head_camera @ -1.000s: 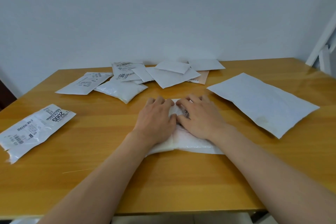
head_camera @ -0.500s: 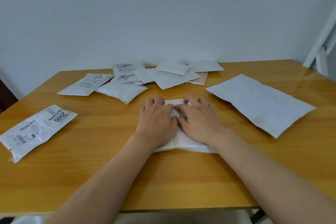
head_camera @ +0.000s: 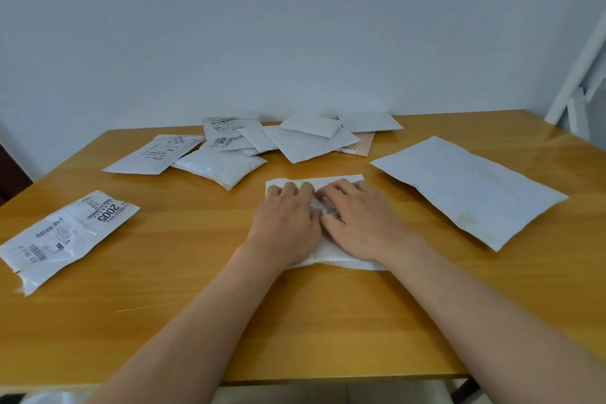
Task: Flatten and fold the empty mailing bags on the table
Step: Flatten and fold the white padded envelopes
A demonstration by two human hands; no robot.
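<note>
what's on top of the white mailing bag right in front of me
Both hands press flat on the white mailing bag: left hand and right hand, side by side. They cover most of its printed label, which can't be read.

Bare wood runs along the near edge of the table (head_camera: 328,321), open to either hand. A labelled bag (head_camera: 69,236) lies by the left edge, a large white bag (head_camera: 469,187) toward the right edge, and a heap of bags (head_camera: 278,141) crowds the far edge, leaving open lanes between them.
</note>
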